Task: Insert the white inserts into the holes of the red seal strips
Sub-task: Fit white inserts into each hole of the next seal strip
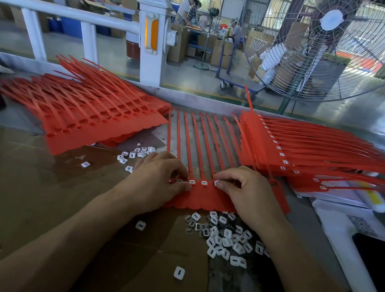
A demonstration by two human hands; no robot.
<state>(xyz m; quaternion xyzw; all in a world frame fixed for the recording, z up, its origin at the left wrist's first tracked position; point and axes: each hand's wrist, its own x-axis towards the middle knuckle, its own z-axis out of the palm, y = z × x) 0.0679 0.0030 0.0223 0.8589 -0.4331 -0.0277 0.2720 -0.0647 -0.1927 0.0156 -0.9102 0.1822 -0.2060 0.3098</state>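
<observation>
At the near edge of the red seal strip sheet (202, 198), both hands worked the row of holes. The right hand (250, 194) had its fingers curled, thumb and forefinger pinching a white insert (216, 183) down at a hole on the sheet's right side. The left hand (155, 185) was curled too, its thumb and forefinger nipping the sheet's left end where another insert sat; whether it held that insert or only the sheet could not be told. Between the two hands, two seated inserts (198, 182) showed in their holes. The sheet's long tails ran away from the person across the cardboard-covered table (34, 179).

Just in front of the sheet lay a loose pile of white inserts (228, 239), with a few strays nearer the person. A smaller scatter of inserts (133, 156) lay beyond the left hand. To the left sat a stack of unfilled red sheets (92, 117); to the right, a stack of filled sheets (301, 152) with white inserts visible along its edge, resting on white papers (342, 217). A large floor fan (328, 41) stood behind the table.
</observation>
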